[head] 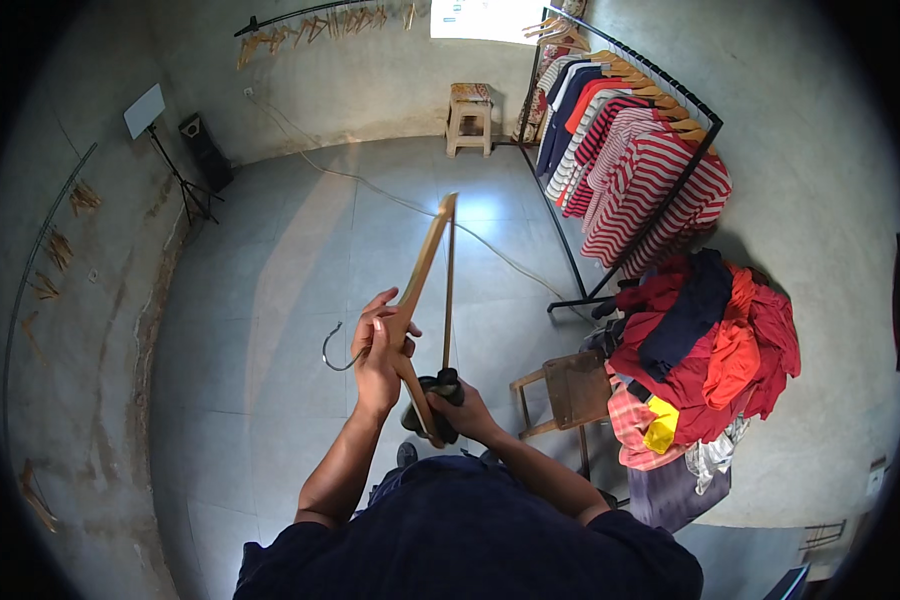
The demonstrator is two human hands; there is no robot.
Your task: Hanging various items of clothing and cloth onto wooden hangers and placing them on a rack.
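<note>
A wooden clothes hanger (418, 277) with a metal hook and a straight lower bar is held up before my body. My left hand (379, 356) grips it at the middle, close to the hook, which points left. My right hand (461, 409) holds a bunched dark cloth (420, 409) at the hanger's near end, where the bar meets the cloth. Part of the cloth lies behind the hanger's near arm. Whether the cloth is looped over the bar cannot be told.
At right, a heap of clothes (675, 360) lies beside a wooden stool (576, 390). Beyond it stands a black garment rack (675, 184) with striped shirts (649, 180) on hangers. A pale cable (375, 187) crosses the tiled floor. A plastic stool (469, 112) is by the far wall.
</note>
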